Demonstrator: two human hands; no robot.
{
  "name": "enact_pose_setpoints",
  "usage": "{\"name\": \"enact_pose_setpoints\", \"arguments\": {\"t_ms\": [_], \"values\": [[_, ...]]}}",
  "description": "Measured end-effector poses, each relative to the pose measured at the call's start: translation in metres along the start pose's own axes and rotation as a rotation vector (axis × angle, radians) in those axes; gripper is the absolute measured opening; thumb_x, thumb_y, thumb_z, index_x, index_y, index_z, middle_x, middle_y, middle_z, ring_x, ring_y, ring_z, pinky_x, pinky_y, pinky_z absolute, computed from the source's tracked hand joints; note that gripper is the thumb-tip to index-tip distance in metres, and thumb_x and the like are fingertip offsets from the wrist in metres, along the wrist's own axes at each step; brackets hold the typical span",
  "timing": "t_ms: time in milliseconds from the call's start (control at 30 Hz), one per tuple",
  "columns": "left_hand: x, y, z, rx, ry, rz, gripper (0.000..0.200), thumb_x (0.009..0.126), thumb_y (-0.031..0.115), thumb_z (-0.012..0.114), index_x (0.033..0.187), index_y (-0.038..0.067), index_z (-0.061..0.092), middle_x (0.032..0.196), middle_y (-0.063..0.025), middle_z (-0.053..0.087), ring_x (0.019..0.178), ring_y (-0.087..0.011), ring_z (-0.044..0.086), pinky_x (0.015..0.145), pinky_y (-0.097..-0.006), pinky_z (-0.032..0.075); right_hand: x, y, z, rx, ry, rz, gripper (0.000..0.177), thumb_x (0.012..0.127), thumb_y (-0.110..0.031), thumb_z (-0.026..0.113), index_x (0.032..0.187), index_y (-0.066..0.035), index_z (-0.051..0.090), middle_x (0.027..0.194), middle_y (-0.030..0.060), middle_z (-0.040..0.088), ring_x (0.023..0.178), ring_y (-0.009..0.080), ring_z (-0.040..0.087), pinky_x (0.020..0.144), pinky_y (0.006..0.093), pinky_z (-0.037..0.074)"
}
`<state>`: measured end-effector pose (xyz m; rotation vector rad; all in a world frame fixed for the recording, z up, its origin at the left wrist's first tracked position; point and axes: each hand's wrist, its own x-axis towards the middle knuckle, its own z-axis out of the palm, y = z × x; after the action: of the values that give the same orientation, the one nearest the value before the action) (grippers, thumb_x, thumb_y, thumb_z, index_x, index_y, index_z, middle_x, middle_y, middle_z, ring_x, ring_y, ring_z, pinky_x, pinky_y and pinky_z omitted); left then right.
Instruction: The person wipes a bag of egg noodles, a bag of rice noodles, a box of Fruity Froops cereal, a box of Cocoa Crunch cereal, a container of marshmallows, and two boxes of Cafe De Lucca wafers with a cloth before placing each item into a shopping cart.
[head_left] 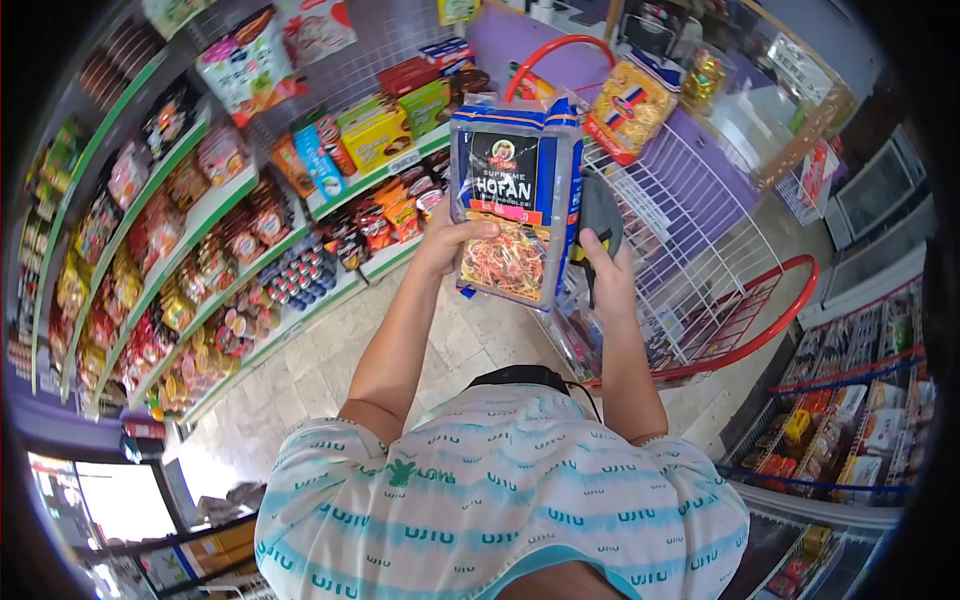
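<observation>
My left hand (449,240) grips a blue and clear packet of rice noodles (512,200) by its left side, thumb across the front. The packet is upright, its front marked "Supreme Hofan" above a picture of cooked noodles. Close beside its right edge, my right hand (608,272) is closed around a dark grey handheld device (603,212) with a yellow-green part. The packet hides some of that device, and I cannot tell its exact kind.
A white wire shopping cart (690,250) with red handles stands at the right. Behind it, a yellow and red pasta bag (632,105) rests near the counter. Shelves (205,200) of packaged snacks curve along the left. A wire rack (850,420) of packets stands at the lower right.
</observation>
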<state>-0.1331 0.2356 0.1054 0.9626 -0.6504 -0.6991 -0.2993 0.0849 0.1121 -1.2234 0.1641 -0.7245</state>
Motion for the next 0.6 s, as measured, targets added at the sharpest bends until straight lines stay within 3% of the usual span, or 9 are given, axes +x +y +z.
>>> {"name": "enact_pose_setpoints", "arguments": {"t_ms": [67, 167, 233, 400, 533, 600], "values": [[0.026, -0.002, 0.006, 0.096, -0.047, 0.007, 0.074, 0.061, 0.004, 0.078, 0.126, 0.001, 0.041, 0.113, -0.0111, 0.058, 0.101, -0.0194, 0.058, 0.089, -0.0345, 0.046, 0.013, -0.004, -0.021, -0.110, -0.059, -0.020, 0.049, 0.089, -0.015, 0.059, 0.130, 0.004, 0.041, 0.122, 0.0081, 0.053, 0.110, 0.0151, 0.050, 0.096, 0.0296, 0.037], [0.072, -0.021, 0.011, 0.296, -0.136, 0.132, 0.084, 0.062, 0.005, 0.080, 0.133, 0.000, 0.035, 0.121, -0.0108, 0.054, 0.110, -0.0188, 0.053, 0.095, -0.0336, 0.041, 0.040, -0.008, -0.035, -0.232, -0.033, -0.061, 0.062, 0.078, -0.007, 0.069, 0.131, 0.004, 0.038, 0.120, 0.0085, 0.054, 0.107, 0.0158, 0.051, 0.093, 0.0296, 0.040], [0.109, -0.030, 0.013, 0.387, -0.244, 0.091, 0.092, 0.062, 0.007, 0.082, 0.137, 0.000, 0.030, 0.126, -0.0112, 0.050, 0.114, -0.0191, 0.049, 0.098, -0.0330, 0.037, 0.061, -0.004, -0.046, -0.393, 0.063, -0.119, 0.075, 0.067, 0.001, 0.075, 0.131, 0.002, 0.035, 0.116, 0.0085, 0.055, 0.104, 0.0165, 0.053, 0.090, 0.0296, 0.043], [0.216, -0.049, 0.022, 0.630, -0.368, 0.032, 0.085, 0.062, 0.007, 0.082, 0.132, -0.003, 0.035, 0.116, -0.0133, 0.057, 0.108, -0.0205, 0.053, 0.095, -0.0327, 0.039, 0.131, 0.034, -0.081, -0.283, 0.281, -0.213, 0.074, 0.063, 0.003, 0.075, 0.127, 0.001, 0.038, 0.114, 0.0092, 0.056, 0.099, 0.0175, 0.055, 0.088, 0.0296, 0.043], [0.281, -0.077, 0.023, 0.495, -0.392, -0.037, 0.086, 0.060, 0.002, 0.080, 0.133, -0.003, 0.034, 0.116, -0.0145, 0.058, 0.107, -0.0216, 0.054, 0.095, -0.0321, 0.040, 0.181, 0.063, -0.094, -0.492, 0.578, -0.171, 0.061, 0.065, -0.002, 0.074, 0.119, 0.002, 0.045, 0.102, 0.0096, 0.060, 0.089, 0.0178, 0.056, 0.081, 0.0290, 0.044], [0.314, -0.099, 0.013, 0.643, -0.362, 0.072, 0.089, 0.058, -0.001, 0.078, 0.134, -0.003, 0.032, 0.116, -0.0153, 0.057, 0.106, -0.0217, 0.055, 0.093, -0.0313, 0.041, 0.209, 0.082, -0.102, -0.648, 0.685, -0.139, 0.063, 0.063, -0.007, 0.076, 0.119, 0.002, 0.047, 0.095, 0.0194, 0.063, 0.085, 0.0308, 0.060, 0.078, 0.0359, 0.045]]}}
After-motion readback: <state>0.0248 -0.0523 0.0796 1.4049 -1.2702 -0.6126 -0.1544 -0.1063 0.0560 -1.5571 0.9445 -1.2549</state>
